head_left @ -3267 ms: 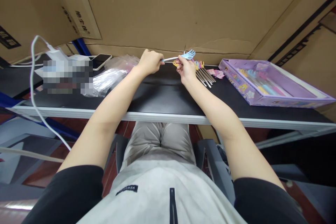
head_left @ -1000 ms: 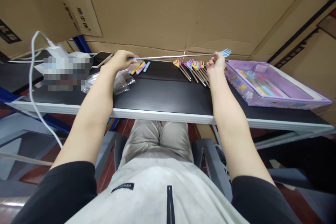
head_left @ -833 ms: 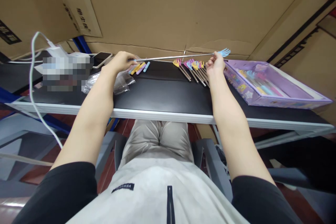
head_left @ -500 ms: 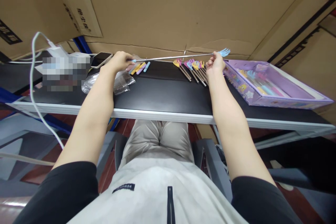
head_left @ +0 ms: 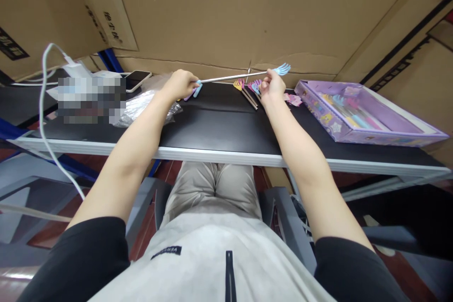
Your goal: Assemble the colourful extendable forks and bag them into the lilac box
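A telescopic back scratcher (head_left: 233, 77) with a blue claw-shaped head stretches between my hands, its metal rod partly drawn out. My left hand (head_left: 182, 86) is closed on its handle end at the left. Just below the blue head, my right hand (head_left: 273, 86) pinches the rod. Beneath my left hand lie several coloured handle pieces (head_left: 197, 90), mostly covered by the fingers. Several more back scratchers (head_left: 247, 95) with yellow, pink and blue claws lie by my right hand, which hides part of them.
A purple display box (head_left: 336, 134) holding several back scratchers stands at the right of the black table (head_left: 219, 125). A small pink packet (head_left: 293, 99) lies beside it. To the left are clear plastic bags (head_left: 141, 106), a phone (head_left: 138, 80) and a white cable (head_left: 43, 99). Cardboard (head_left: 226, 14) walls the back.
My hands have come closer together, and the back scratcher's rod between them is shorter. The right hand moved left, uncovering the pink packet; the left hand moved right over the handle pieces.
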Demonstrator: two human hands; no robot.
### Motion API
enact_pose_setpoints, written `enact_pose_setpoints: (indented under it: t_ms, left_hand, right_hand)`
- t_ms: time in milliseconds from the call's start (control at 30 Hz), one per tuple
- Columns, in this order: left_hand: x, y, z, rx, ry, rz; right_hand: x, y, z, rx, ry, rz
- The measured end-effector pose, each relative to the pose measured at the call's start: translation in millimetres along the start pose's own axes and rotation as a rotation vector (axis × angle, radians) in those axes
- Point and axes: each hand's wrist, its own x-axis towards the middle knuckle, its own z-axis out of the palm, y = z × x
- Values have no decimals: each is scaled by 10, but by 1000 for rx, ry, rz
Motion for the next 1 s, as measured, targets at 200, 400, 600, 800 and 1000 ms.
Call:
enact_pose_setpoints:
  t_ms: [200,400,600,800,1000]
  left_hand:
    - [112,348,222,38,45,-11]
    - [193,559,356,29,66,44]
    - [181,595,337,35,27,11]
    - [204,499,397,-21,29,78]
    - [189,509,402,-14,12,64]
  right_hand:
    - [-375,202,214,-18,-62,66]
    - [-709,324,356,-47,-165,137]
    - [-749,341,356,-57,-177,143]
    - [-767,342,360,-64,-172,164]
    - [-781,362,360,-57,-172,172]
